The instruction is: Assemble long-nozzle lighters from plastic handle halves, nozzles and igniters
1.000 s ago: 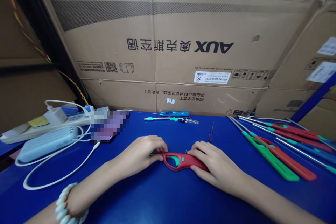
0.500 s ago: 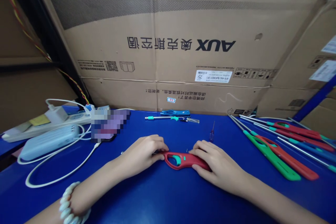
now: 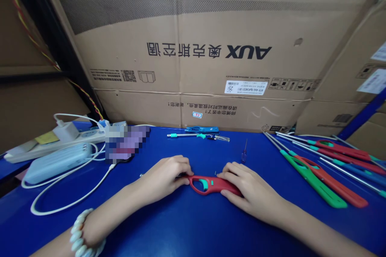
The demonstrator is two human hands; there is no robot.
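Note:
A red long-nosed lighter [image 3: 211,185] with a teal trigger lies flat on the blue table [image 3: 187,225] in front of me. My left hand [image 3: 164,176] is curled over its front end, where the nozzle is hidden under my fingers. My right hand [image 3: 250,190] wraps the rear of the red handle and presses it against the table. A pale bead bracelet [image 3: 81,237] sits on my left wrist.
Several red, green and blue long lighters [image 3: 319,172] lie in a row at the right. A small red screwdriver [image 3: 243,153] and loose lighter parts [image 3: 199,133] lie behind my hands. A power strip, power bank [image 3: 57,162] and white cables are at the left. Large cardboard boxes [image 3: 196,48] wall the back.
Nothing has visibly changed apart from a slight shift of the camera; both hands stay on the red lighter.

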